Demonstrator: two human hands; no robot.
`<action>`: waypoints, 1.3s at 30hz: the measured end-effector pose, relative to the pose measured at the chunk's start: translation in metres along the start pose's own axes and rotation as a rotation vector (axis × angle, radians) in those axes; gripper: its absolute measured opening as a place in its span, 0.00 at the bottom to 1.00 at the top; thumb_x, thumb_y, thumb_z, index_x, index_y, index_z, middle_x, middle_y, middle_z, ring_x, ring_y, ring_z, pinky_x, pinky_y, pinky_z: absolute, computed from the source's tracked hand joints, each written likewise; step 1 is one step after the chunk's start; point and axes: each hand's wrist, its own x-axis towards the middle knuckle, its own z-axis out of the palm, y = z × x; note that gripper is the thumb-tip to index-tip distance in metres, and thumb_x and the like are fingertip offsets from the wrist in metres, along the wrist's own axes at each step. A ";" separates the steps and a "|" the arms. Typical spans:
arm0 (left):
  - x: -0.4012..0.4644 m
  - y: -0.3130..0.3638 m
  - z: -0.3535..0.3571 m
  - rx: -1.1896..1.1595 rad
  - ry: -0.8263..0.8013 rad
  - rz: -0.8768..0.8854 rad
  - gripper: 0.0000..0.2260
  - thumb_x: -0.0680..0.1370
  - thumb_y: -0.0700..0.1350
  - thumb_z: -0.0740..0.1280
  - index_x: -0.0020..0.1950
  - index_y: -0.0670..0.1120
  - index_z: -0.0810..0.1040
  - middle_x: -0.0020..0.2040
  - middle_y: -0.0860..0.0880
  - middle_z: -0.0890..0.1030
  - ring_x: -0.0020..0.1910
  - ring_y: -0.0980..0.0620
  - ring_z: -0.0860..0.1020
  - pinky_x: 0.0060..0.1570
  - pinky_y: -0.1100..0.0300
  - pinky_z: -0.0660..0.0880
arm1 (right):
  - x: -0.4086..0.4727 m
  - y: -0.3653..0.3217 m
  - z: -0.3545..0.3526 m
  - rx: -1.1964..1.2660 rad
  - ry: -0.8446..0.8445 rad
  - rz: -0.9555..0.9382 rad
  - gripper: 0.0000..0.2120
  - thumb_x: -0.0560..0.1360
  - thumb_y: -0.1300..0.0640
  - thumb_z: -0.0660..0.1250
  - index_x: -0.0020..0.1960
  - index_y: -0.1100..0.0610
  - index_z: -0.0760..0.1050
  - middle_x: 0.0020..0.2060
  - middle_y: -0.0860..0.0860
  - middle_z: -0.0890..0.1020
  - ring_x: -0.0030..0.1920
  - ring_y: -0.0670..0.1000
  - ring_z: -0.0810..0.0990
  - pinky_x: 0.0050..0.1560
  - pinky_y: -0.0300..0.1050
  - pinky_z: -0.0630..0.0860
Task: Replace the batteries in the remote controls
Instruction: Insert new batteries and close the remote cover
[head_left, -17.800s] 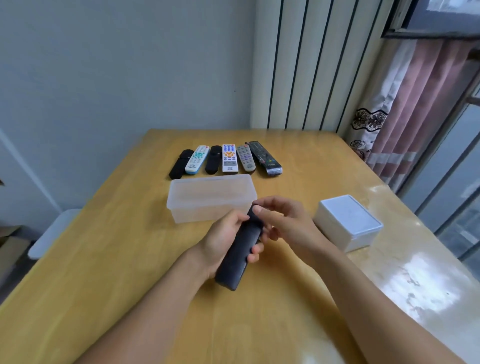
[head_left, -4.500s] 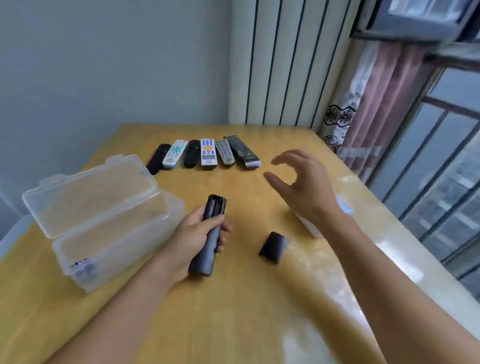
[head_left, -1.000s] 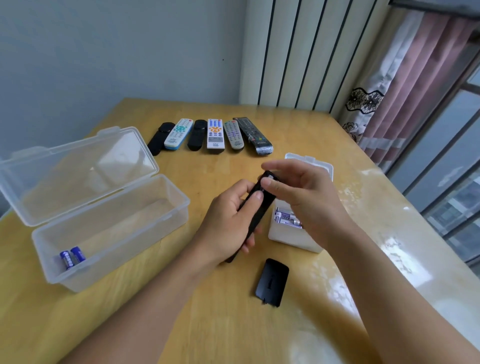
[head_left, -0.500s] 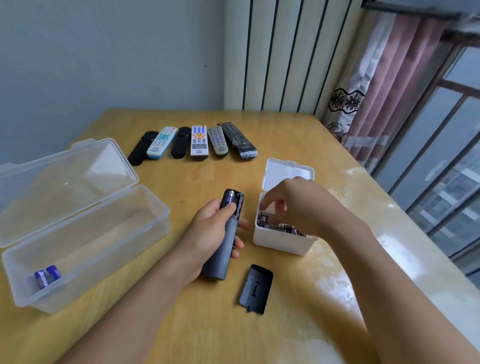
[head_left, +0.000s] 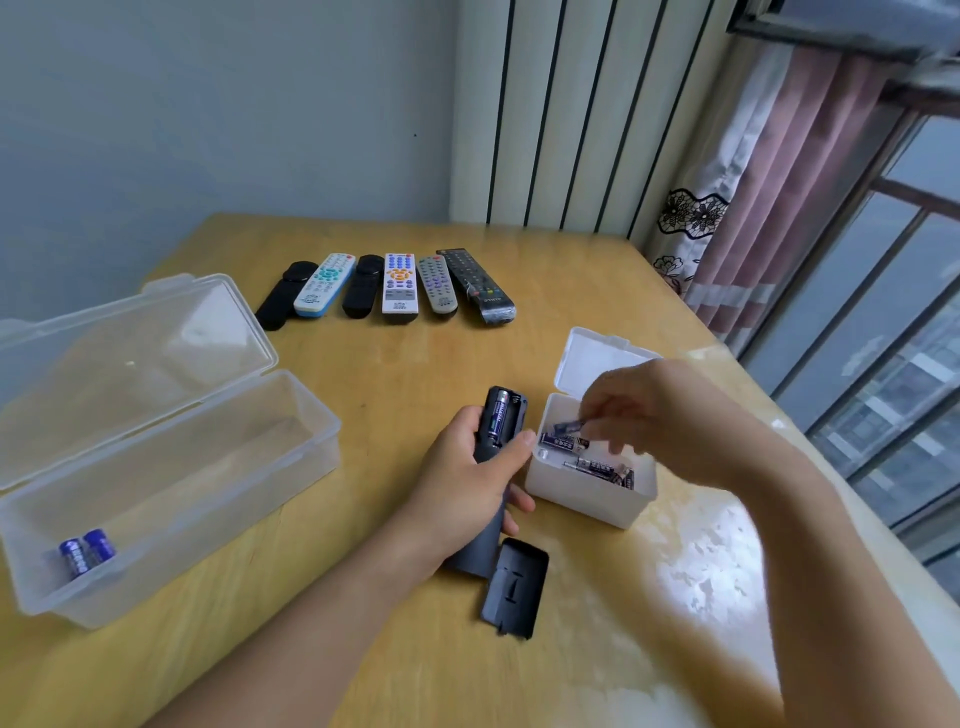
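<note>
One head-worn camera looks forward and down, close over the table (head_left: 363, 395).

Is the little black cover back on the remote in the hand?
No, the black cover lies on the table beside the remote, whose battery slot is open.

This looks like a room in a home, probably a flat high up in a residential block. A pale yellow wooden surface (head_left: 363, 364) stands pushed into a corner, its far edge against a plain grey-blue painted wall (head_left: 208, 104) and a cream panel with dark vertical grooves (head_left: 561, 114). Past the right edge hangs a dusty-pink curtain (head_left: 779, 171) with a white lace-patterned inner drape (head_left: 691, 218), the kind used in living rooms or bedrooms. Beside it a dark-framed window with bars (head_left: 893, 260) looks out and down on the blurred facade of another building (head_left: 914, 426). A row of six television-style remote controls (head_left: 395, 286) near the far edge suits a household.
</note>
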 end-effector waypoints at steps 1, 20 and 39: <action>0.000 0.001 -0.002 -0.052 0.011 -0.024 0.11 0.84 0.51 0.64 0.57 0.43 0.74 0.44 0.45 0.81 0.27 0.53 0.79 0.24 0.59 0.75 | -0.002 0.004 -0.003 0.137 0.080 -0.017 0.06 0.74 0.62 0.75 0.42 0.52 0.83 0.31 0.49 0.84 0.30 0.44 0.81 0.33 0.38 0.77; -0.014 0.015 -0.020 -0.112 -0.040 0.234 0.06 0.83 0.45 0.67 0.59 0.49 0.79 0.45 0.46 0.84 0.32 0.53 0.77 0.28 0.58 0.77 | 0.003 -0.022 0.028 0.888 0.142 -0.070 0.10 0.71 0.57 0.73 0.52 0.56 0.86 0.37 0.54 0.86 0.39 0.48 0.83 0.43 0.40 0.80; -0.015 0.015 -0.017 -0.243 -0.059 0.094 0.12 0.82 0.36 0.57 0.59 0.44 0.78 0.43 0.45 0.82 0.34 0.47 0.76 0.28 0.56 0.75 | -0.003 -0.044 0.047 0.208 0.559 -0.432 0.07 0.74 0.62 0.74 0.52 0.56 0.86 0.42 0.46 0.85 0.40 0.41 0.81 0.44 0.32 0.76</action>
